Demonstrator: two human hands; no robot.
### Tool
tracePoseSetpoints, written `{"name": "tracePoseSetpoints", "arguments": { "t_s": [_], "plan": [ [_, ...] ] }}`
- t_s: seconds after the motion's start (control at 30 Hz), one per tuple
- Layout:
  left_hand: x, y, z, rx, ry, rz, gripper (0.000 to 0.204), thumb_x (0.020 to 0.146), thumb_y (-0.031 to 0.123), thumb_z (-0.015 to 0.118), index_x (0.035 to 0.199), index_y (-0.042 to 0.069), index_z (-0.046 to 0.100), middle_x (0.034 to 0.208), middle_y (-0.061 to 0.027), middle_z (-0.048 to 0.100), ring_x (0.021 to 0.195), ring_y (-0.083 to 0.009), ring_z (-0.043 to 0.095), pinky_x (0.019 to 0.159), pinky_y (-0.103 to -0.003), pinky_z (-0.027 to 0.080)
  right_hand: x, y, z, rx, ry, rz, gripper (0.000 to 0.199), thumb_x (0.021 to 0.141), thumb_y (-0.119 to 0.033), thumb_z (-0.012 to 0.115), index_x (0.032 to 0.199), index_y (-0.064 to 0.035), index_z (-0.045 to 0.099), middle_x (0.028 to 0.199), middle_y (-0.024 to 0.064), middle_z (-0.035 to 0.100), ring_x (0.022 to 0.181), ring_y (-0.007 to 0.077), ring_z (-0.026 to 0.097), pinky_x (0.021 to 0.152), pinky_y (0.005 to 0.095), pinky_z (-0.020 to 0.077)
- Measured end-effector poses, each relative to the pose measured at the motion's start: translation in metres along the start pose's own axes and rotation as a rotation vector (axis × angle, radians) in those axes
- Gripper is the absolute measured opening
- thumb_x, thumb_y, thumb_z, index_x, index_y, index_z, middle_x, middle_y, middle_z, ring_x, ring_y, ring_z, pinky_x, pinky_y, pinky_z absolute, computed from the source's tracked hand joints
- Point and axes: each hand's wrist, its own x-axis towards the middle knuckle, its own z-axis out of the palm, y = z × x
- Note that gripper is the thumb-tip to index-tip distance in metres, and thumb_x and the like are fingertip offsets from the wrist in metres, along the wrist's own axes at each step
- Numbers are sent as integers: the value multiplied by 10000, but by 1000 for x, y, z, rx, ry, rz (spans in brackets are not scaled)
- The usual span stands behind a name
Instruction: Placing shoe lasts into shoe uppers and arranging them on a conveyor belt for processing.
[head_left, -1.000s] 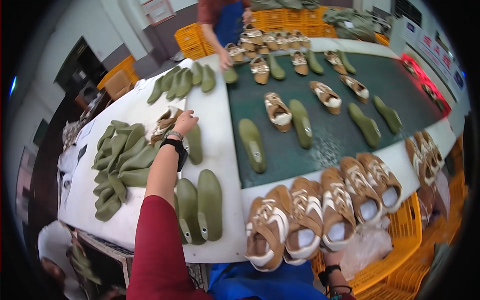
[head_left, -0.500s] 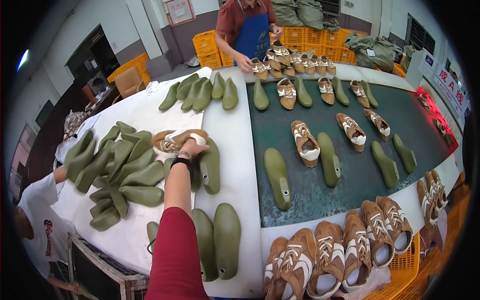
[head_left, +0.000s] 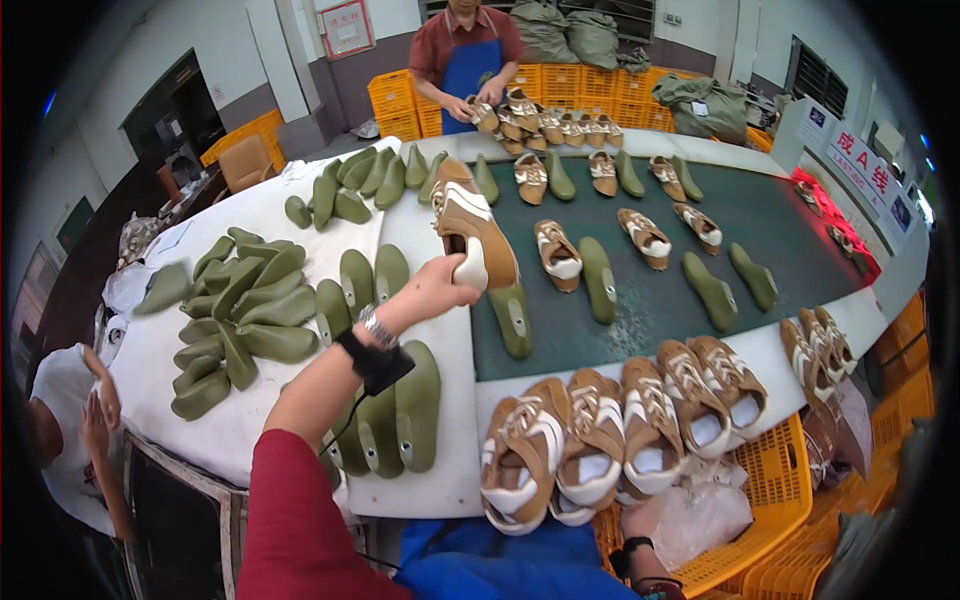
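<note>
Overhead, the left hand (head_left: pixel 435 290) is raised above the bench (head_left: pixel 440 480), its fingers (head_left: pixel 458 272) closed around the heel end of a tan-and-white shoe (head_left: pixel 470 225) that tilts with its toe toward 12 o'clock, clear of the surface. A black wrist strap (head_left: pixel 375 360) and a metal watch band sit on the red-sleeved forearm. The right hand (head_left: pixel 640 525) shows only at the lower edge, at 5 o'clock, beneath a row of finished shoes (head_left: pixel 620 430); whether its fingers are open or shut I cannot tell. Just beside the lifted shoe, at 5 o'clock of it, a green shoe last (head_left: pixel 512 318) lies on the dark green belt (head_left: pixel 640 320), with more lasts and shoes spread farther along it toward 1 and 3 o'clock. At 9 o'clock a heap of green lasts (head_left: pixel 240 315) covers the white part of the bench, and three lasts (head_left: pixel 400 410) lie close under the forearm at 6 o'clock. A co-worker in a blue apron (head_left: pixel 470 75) stands at 12 o'clock handling shoes. Another person's hands (head_left: pixel 95 410) show at 8 o'clock below the bench edge. Yellow crates (head_left: pixel 760 490) hug the near edge at 4 o'clock. Bare belt lies between the rows near the middle.
</note>
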Motion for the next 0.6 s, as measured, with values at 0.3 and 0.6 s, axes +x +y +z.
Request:
{"name": "tracePoseSetpoints", "arguments": {
  "t_s": [0.3, 0.6],
  "plan": [
    [-174, 50, 120, -627, 1, -17, 475, 782, 117, 697, 1176, -62, 502, 1001, -58, 602, 927, -137, 577, 822, -289, 486, -7, 42, -16, 591, 47, -57, 515, 750, -267, 697, 1171, -15, 541, 998, 147, 620, 804, 218, 615, 745, 336, 499],
    [-215, 82, 160, 197, -8, 529, 302, 590, 129, 779, 793, 13, 589, 851, -114, 612, 765, -303, 572, 699, -360, 457, -94, -41, -218, 1126, 319, -314, 296, 837, -63, 606, 1126, -17, 566, 920, 49, 626, 811, 116, 593, 735, 257, 490]
  ]
}}
